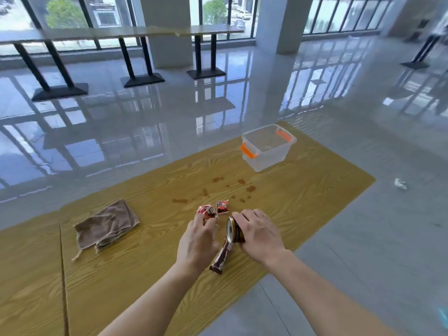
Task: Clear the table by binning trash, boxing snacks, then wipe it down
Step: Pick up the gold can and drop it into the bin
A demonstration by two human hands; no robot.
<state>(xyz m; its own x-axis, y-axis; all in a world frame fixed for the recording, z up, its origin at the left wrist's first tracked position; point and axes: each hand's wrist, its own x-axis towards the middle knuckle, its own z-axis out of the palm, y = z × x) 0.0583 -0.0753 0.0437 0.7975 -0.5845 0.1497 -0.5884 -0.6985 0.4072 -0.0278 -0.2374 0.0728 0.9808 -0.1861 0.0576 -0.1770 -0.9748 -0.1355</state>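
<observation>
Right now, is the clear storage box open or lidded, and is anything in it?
Open: the clear box has no lid, its orange latches hang loose, and it looks empty.

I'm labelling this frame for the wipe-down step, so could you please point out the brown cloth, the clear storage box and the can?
brown cloth [106,225]: head view, middle of the folded fabric.
clear storage box [271,156]: head view, near side wall.
can [233,230]: head view, its visible end face.

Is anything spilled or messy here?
Yes. Brown liquid spots are splattered on the yellow wood-grain table, between the clear plastic box with orange handles and the hands. A crumpled white paper scrap lies on the floor.
</observation>
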